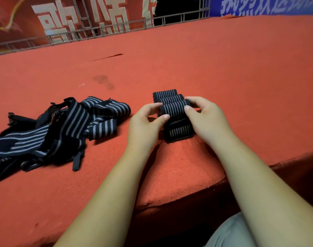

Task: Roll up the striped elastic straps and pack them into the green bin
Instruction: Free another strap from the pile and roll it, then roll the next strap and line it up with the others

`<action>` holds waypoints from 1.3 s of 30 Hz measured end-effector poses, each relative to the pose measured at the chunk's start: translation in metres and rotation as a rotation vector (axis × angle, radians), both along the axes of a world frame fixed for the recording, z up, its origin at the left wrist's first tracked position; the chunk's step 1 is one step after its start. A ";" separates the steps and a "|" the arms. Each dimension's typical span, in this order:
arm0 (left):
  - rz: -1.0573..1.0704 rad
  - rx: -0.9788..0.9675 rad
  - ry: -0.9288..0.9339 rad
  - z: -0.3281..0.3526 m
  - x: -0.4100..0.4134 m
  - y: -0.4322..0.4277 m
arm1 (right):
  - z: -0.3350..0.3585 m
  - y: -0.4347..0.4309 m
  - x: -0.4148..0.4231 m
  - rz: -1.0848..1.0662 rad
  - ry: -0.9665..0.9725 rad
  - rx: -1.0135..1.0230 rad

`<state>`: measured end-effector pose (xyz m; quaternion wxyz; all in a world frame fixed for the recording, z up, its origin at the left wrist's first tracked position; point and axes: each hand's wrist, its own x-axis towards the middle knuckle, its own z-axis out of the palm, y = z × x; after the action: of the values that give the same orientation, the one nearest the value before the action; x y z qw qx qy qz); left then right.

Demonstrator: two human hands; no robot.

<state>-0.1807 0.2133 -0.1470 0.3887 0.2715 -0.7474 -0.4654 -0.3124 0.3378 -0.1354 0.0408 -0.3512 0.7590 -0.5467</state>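
Red carpet covers the platform [223,68], whose near edge runs under the forearms. Just past that edge, both hands work one strap. The left hand [145,122] pinches the left end of the half-made roll [173,108] between thumb and fingers, and the right hand [205,118] pinches the right end. The unrolled tail [178,132] lies flat on the near side of the roll, between the wrists.

The strap is dark with thin pale stripes. It looks soft, light and springy, so the roll would likely loosen if released. It is best held at both ends, with the winding kept tight and even.

Touching the roll on its far side are what seem to be two finished rolls [167,96], side by side. Left of the roll, well apart, lies a tangled pile [63,125] of loose straps. Far beyond the roll stand a metal railing [116,25] and banners [81,16]. No green bin is in view.
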 end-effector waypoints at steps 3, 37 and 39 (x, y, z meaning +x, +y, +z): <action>0.019 -0.037 -0.011 -0.003 -0.002 -0.001 | -0.002 -0.002 0.000 -0.009 -0.004 0.018; 0.282 -0.080 -0.209 0.030 0.151 -0.055 | 0.012 -0.067 0.110 -0.064 0.293 -0.178; 0.329 -0.117 -0.246 0.031 0.162 -0.062 | 0.010 -0.076 0.117 -0.005 0.252 -0.141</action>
<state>-0.0182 0.1515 -0.1160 0.3804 0.4218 -0.7605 -0.3147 -0.1950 0.2616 -0.1250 -0.0811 -0.4173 0.7186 -0.5504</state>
